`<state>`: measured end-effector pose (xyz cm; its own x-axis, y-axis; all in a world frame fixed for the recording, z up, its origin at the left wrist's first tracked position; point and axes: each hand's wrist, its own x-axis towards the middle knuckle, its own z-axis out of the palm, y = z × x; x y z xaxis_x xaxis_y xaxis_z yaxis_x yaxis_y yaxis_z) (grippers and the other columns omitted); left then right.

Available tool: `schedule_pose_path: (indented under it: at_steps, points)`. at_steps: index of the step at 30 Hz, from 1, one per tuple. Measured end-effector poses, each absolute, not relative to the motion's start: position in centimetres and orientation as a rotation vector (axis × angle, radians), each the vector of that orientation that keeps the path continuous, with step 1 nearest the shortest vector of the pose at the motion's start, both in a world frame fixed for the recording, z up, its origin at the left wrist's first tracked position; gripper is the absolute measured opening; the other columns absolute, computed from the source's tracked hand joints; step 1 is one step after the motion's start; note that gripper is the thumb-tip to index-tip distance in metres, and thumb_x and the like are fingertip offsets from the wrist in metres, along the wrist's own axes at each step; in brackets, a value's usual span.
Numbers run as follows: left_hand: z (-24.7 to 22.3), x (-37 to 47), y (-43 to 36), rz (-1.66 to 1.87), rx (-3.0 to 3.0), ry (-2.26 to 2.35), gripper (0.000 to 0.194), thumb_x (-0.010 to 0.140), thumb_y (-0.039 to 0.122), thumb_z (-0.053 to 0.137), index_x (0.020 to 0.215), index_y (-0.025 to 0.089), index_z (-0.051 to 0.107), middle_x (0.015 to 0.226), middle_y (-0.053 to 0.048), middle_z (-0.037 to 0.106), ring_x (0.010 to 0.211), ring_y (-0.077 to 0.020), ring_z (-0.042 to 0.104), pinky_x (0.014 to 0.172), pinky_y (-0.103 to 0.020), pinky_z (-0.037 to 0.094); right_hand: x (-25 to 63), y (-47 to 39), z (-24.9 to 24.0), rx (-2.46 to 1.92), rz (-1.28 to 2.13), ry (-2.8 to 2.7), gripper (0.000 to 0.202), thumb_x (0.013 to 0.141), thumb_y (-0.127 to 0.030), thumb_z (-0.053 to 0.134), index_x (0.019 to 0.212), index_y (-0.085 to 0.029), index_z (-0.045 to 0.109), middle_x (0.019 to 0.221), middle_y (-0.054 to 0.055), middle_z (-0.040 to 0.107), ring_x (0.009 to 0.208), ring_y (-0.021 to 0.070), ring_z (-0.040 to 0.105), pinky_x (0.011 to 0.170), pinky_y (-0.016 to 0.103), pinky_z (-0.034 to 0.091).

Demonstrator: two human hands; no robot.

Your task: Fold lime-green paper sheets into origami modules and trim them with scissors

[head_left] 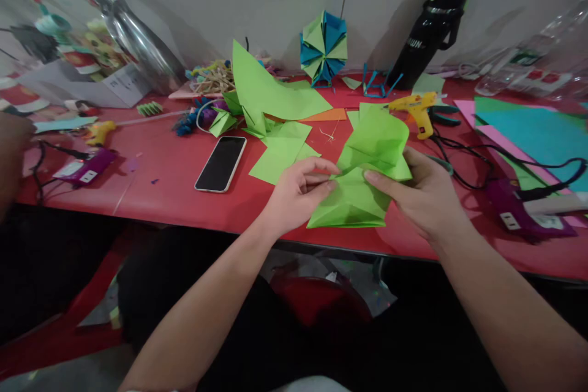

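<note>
A creased sheet of light green paper (356, 196) is held just above the front edge of the red table, partly folded, its upper part standing up. My right hand (420, 190) grips its right side, thumb on top and fingers behind. At the paper's left edge, my left hand (305, 190) has its fingers curled, with thumb and index pinching the sheet near its middle fold. Flat green paper pieces (280, 150) lie just behind my left hand. Farther back stands a large curved green sheet (271, 89) among small folded green shapes (223, 121).
A phone (220, 163) lies left of my hands. At right are a yellow glue gun (418, 111), its black cable, a purple power strip (523, 214) and coloured sheets (542, 128). A blue-green paper wheel (324, 48), black bottle (429, 30) and steel flask (142, 43) stand behind.
</note>
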<state>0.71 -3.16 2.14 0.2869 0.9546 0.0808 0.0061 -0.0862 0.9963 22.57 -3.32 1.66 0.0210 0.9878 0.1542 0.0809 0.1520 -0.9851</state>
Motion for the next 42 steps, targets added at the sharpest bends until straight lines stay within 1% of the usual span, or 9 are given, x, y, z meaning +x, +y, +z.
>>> schedule_pose_path:
  at_steps: [3, 9, 16, 20, 25, 27, 30, 36, 42]
  points:
    - [1.88, 0.69, -3.08, 1.062, 1.418, 0.914, 0.014, 0.086, 0.018, 0.071, 0.099, 0.017, 0.070, 0.090, -0.004, 0.075, 0.084, -0.0157, 0.073, 0.072, -0.024, 0.055, 22.60, -3.38, 1.66, -1.188, 1.025, -1.305, 0.037, 0.075, -0.035, 0.089, 0.109, -0.029, 0.075, 0.107, 0.002, 0.080, 0.094, 0.0274, 0.077, 0.086, 0.046, 0.065]
    - [1.41, 0.46, -3.03, 1.044, 1.442, 0.871, 0.021, 0.086, 0.015, 0.068, 0.105, 0.018, 0.074, 0.101, -0.006, 0.078, 0.097, -0.0201, 0.075, 0.082, -0.028, 0.058, 22.63, -3.42, 1.74, -1.191, 1.030, -1.285, 0.037, 0.074, -0.036, 0.090, 0.108, -0.031, 0.076, 0.107, 0.001, 0.079, 0.094, 0.0281, 0.076, 0.086, 0.048, 0.065]
    - [1.57, 0.22, -3.17, 1.002, 1.431, 0.864, 0.030, 0.082, 0.012, 0.068, 0.110, 0.017, 0.076, 0.109, -0.009, 0.079, 0.098, -0.0195, 0.075, 0.083, -0.028, 0.060, 22.74, -3.38, 1.85, -1.194, 1.010, -1.296, 0.037, 0.074, -0.036, 0.090, 0.108, -0.031, 0.076, 0.105, 0.001, 0.079, 0.093, 0.0275, 0.075, 0.087, 0.047, 0.064]
    - [1.73, 0.11, -3.27, 0.987, 1.423, 0.871, 0.030, 0.081, 0.013, 0.072, 0.110, 0.018, 0.077, 0.106, -0.008, 0.079, 0.096, -0.0194, 0.074, 0.080, -0.027, 0.060, 22.79, -3.34, 1.84, -1.190, 1.016, -1.286, 0.038, 0.073, -0.035, 0.091, 0.108, -0.031, 0.076, 0.105, 0.001, 0.079, 0.092, 0.0267, 0.075, 0.086, 0.046, 0.064]
    - [1.54, 0.26, -3.27, 1.002, 1.403, 0.883, 0.024, 0.085, 0.027, 0.078, 0.107, 0.018, 0.077, 0.101, -0.007, 0.079, 0.093, -0.0190, 0.074, 0.081, -0.028, 0.060, 22.79, -3.38, 1.85, -1.208, 1.003, -1.307, 0.039, 0.072, -0.037, 0.091, 0.107, -0.031, 0.076, 0.105, 0.001, 0.078, 0.091, 0.0270, 0.074, 0.085, 0.047, 0.063]
    - [1.47, 0.40, -3.23, 1.019, 1.407, 0.892, 0.022, 0.085, 0.029, 0.079, 0.103, 0.017, 0.076, 0.098, -0.007, 0.078, 0.092, -0.0190, 0.074, 0.080, -0.027, 0.059, 22.75, -3.44, 1.88, -1.210, 1.005, -1.304, 0.039, 0.071, -0.038, 0.091, 0.107, -0.032, 0.076, 0.104, 0.001, 0.078, 0.091, 0.0270, 0.074, 0.084, 0.047, 0.063]
    - [1.53, 0.61, -3.26, 1.043, 1.408, 0.891, 0.019, 0.086, 0.027, 0.078, 0.100, 0.016, 0.072, 0.094, -0.006, 0.077, 0.091, -0.0186, 0.074, 0.077, -0.026, 0.057, 22.63, -3.49, 1.95, -1.210, 1.012, -1.295, 0.040, 0.071, -0.038, 0.092, 0.107, -0.031, 0.076, 0.103, 0.001, 0.078, 0.090, 0.0270, 0.074, 0.085, 0.048, 0.063]
    - [1.87, 0.93, -3.57, 1.029, 1.341, 0.911, 0.022, 0.084, 0.020, 0.076, 0.102, 0.019, 0.064, 0.075, 0.001, 0.066, 0.070, -0.0119, 0.064, 0.063, -0.023, 0.050, 22.34, -3.52, 2.15, -1.218, 1.000, -1.284, 0.040, 0.069, -0.036, 0.092, 0.104, -0.028, 0.075, 0.102, 0.002, 0.078, 0.091, 0.0270, 0.074, 0.086, 0.048, 0.063]
    - [2.18, 0.87, -3.67, 1.005, 1.345, 0.909, 0.023, 0.085, 0.021, 0.072, 0.103, 0.021, 0.059, 0.071, 0.003, 0.061, 0.064, -0.0109, 0.057, 0.060, -0.024, 0.045, 22.25, -3.42, 1.93, -1.205, 0.996, -1.276, 0.042, 0.067, -0.035, 0.093, 0.104, -0.029, 0.075, 0.102, 0.001, 0.078, 0.091, 0.0266, 0.074, 0.086, 0.047, 0.063]
